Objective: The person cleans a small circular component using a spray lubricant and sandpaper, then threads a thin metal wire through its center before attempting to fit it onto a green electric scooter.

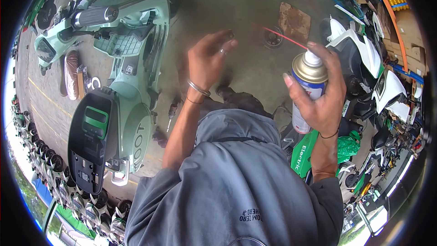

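White-and-blue spray can (312,76) with a gold top sits right of centre, slightly tilted, in the right hand (323,102); hand is closed around it, index finger on the white nozzle (312,58). Red straw (286,38) runs from the nozzle toward far left, tip apart from the left hand (207,59). Left hand is raised at centre, fingers curled toward the thumb; small dark spot at the fingertips, cannot tell if something is gripped. Metal bangle (198,87) on left wrist. Beyond the straw, on the concrete floor (227,0): brown cardboard (296,20), dark round part (273,38) just beside it. Left side: pale green scooter (129,102) with black storage bin (88,155) at its near end, handlebar grip (96,16) at far left. Wrapped brown bundle (71,74) on floor beside it. Right side: white-and-black scooters (357,48), crowded. Grey shirt (246,177) fills the near middle.
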The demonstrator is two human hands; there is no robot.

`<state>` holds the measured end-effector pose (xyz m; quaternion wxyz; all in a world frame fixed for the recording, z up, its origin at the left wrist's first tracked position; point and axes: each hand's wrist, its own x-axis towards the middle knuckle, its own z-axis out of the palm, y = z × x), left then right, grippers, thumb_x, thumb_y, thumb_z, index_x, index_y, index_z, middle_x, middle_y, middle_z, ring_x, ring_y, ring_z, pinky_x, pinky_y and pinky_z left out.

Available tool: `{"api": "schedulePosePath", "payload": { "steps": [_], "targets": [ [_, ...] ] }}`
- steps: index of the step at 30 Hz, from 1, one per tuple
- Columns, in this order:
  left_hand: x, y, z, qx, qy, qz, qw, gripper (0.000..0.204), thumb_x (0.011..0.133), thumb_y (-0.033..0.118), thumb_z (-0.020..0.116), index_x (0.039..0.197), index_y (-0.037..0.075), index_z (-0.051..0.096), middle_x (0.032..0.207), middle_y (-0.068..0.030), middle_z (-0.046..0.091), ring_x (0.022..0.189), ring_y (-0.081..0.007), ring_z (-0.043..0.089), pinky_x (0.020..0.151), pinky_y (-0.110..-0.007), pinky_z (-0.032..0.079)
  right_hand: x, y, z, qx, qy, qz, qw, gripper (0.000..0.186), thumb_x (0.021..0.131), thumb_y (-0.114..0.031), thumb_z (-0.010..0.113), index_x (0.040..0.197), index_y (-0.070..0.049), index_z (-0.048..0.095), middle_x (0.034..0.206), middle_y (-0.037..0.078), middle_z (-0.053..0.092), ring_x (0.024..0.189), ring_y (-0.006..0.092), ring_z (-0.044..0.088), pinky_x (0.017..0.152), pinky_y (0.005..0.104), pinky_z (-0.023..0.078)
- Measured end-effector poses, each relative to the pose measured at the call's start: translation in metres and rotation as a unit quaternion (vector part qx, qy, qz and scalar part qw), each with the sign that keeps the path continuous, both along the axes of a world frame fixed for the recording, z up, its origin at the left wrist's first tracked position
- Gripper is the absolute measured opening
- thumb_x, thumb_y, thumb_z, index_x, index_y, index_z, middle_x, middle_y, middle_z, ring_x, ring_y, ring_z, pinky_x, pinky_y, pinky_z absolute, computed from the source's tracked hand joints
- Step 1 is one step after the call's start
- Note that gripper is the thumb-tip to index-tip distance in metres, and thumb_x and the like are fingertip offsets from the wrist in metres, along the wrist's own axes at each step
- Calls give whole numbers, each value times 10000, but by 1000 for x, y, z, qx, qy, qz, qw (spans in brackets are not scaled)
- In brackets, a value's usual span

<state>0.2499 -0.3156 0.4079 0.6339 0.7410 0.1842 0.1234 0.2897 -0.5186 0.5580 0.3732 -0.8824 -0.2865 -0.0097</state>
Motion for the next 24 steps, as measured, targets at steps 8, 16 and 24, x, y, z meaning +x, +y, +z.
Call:
{"api": "schedulePosePath", "payload": {
  "steps": [8,16,24],
  "targets": [
    [-2,-6,11,-26,-14,-38,999,258,816,139,708,1057,52,680,940,-111,689,788,-203,665,708,-301,504,-7,1,4,26,12,39,999,567,680,-58,768,1200,-42,543,1110,153,561,954,296,611,774,357,517],
    [-5,-4,8,161,-75,-44,983,257,825,101,707,1073,46,671,835,-82,657,636,-138,614,582,-272,482,-14,13,-5,-37,16,63,997,546,685,-61,760,1183,-45,537,1088,161,561,916,293,598,774,368,497],
    [-11,-4,5,215,-46,-66,973,250,816,69,688,1065,59,660,830,-103,643,675,-222,643,616,-311,499,-18,16,-13,-61,42,46,996,528,691,-81,766,1176,-74,559,1091,157,561,922,309,615,761,372,513]
  ]
}}
